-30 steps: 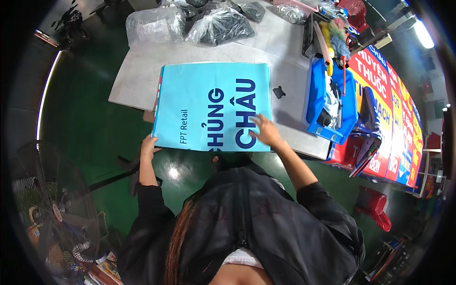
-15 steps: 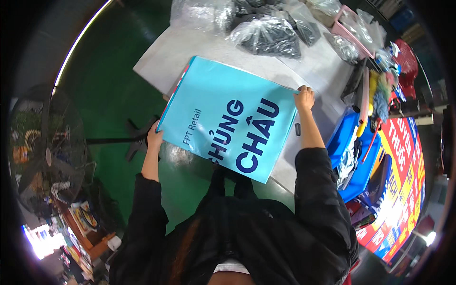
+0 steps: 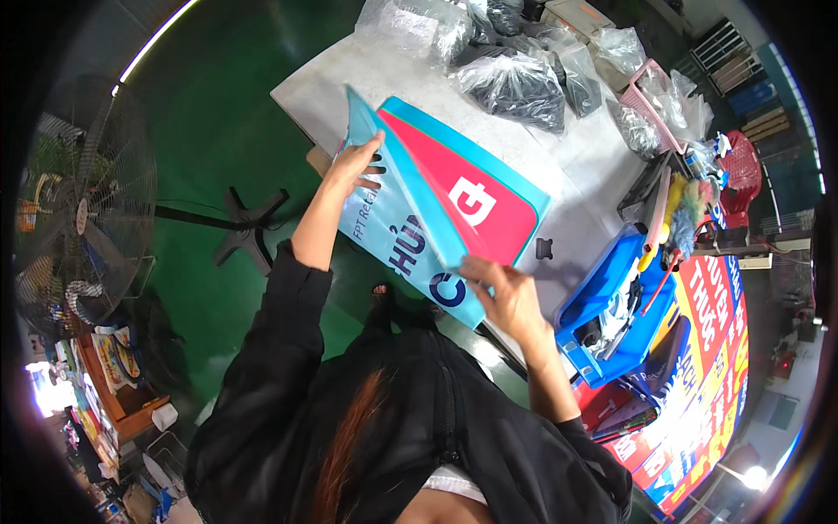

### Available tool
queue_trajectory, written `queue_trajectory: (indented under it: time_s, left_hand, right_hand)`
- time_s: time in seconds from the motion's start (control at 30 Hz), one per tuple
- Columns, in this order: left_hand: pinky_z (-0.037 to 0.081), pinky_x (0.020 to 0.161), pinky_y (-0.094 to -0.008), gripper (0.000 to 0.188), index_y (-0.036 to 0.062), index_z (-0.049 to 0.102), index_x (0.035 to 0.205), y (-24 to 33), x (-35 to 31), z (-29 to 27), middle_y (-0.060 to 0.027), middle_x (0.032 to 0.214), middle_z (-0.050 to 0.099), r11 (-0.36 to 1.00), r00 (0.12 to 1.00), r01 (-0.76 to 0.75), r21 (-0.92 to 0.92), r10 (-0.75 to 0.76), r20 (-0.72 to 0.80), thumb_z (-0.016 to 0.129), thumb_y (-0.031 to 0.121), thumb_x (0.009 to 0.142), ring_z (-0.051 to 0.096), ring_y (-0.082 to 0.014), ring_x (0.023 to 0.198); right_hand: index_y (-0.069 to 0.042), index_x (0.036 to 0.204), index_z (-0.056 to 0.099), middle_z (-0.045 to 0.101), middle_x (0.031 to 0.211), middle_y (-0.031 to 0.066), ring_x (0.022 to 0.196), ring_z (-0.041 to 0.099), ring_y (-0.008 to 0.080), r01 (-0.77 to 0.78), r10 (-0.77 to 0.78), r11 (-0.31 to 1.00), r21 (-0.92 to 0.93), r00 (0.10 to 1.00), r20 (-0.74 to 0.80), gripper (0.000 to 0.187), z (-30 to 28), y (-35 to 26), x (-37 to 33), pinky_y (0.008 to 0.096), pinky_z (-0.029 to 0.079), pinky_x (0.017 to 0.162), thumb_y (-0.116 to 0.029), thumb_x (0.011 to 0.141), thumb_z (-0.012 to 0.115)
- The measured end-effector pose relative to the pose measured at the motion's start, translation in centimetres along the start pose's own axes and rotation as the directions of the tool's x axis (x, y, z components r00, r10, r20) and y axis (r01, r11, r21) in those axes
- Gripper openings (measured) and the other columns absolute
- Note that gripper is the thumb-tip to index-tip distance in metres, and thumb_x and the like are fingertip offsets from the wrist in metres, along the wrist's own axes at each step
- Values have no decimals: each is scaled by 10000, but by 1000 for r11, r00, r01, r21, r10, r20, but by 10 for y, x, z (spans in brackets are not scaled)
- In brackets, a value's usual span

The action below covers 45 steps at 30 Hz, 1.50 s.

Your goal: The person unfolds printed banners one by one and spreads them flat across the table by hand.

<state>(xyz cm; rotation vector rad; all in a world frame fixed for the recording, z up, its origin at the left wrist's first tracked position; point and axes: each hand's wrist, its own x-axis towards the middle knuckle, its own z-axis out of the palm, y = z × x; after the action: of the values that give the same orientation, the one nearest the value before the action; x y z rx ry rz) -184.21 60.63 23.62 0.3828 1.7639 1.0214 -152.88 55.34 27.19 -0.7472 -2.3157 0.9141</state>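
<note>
A light-blue printed sheet (image 3: 393, 231) with dark lettering lies at the table's near edge, its far layer lifted and folded back toward me. Beneath that layer shows a red panel (image 3: 502, 214) with a white emblem and a blue border. My right hand (image 3: 506, 293) pinches the lifted edge close to the lower right part of the sheet. Toward the upper left, my left hand (image 3: 353, 166) rests on the sheet by the fold, fingers spread. A pointed flap of the sheet stands up just beyond that hand.
Clear plastic bags of dark items (image 3: 515, 87) lie at the table's far side, near a pink basket (image 3: 642, 87). A blue bin (image 3: 624, 249) stands at the right, above bright printed boards (image 3: 698, 349). A standing fan (image 3: 83, 214) is at the left; a small dark object (image 3: 544, 249) lies on the table.
The far edge of the sheet has been pulled back toward me, uncovering the red panel. My right hand moved nearer and leftward; my left hand moved up and right onto the sheet.
</note>
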Motion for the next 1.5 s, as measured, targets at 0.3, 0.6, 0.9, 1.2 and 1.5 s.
queue_trajectory:
  time_s: [0.3,0.6,0.9,1.2,1.5]
  left_hand:
    - [473,637,-285,292,0,630,822,-39,-37,-17,-90,759,634,822,816,-543,173,565,-125,723,221,656,605,-170,670]
    - [396,454,-308,370,-16,539,586,-39,-109,17,-87,537,561,724,702,-639,260,687,-187,716,297,672,464,-115,455]
    - [302,413,-370,503,-31,393,546,-69,-134,-13,-178,485,411,574,557,-801,171,819,-136,451,350,869,345,-312,409]
    - [272,420,-244,314,-13,532,635,-41,-159,-18,44,506,423,691,739,-647,-324,672,-42,594,241,809,338,-41,487]
    - [260,423,-218,336,40,482,568,-36,-145,-24,79,527,405,654,680,-674,-344,731,56,582,230,825,330,-15,510]
  right_hand:
    - [-58,979,590,613,931,116,817,596,287,-37,34,999,7,968,247,289,-18,-32,19,342,466,724,-159,715,650]
    - [-4,980,579,579,957,203,864,555,357,-19,18,961,-277,1000,-4,462,44,-85,198,407,436,747,-420,789,516]
    - [-67,944,583,598,841,219,823,574,374,-83,61,874,-479,996,-61,286,58,-53,247,441,452,748,-285,809,456]
    - [-147,1133,484,576,999,139,960,534,337,78,-213,776,-626,966,-144,446,7,-65,224,410,442,796,-43,706,554]
    - [-6,993,552,588,751,130,734,558,217,-29,47,998,-54,929,367,417,33,-145,194,298,437,680,-374,798,542]
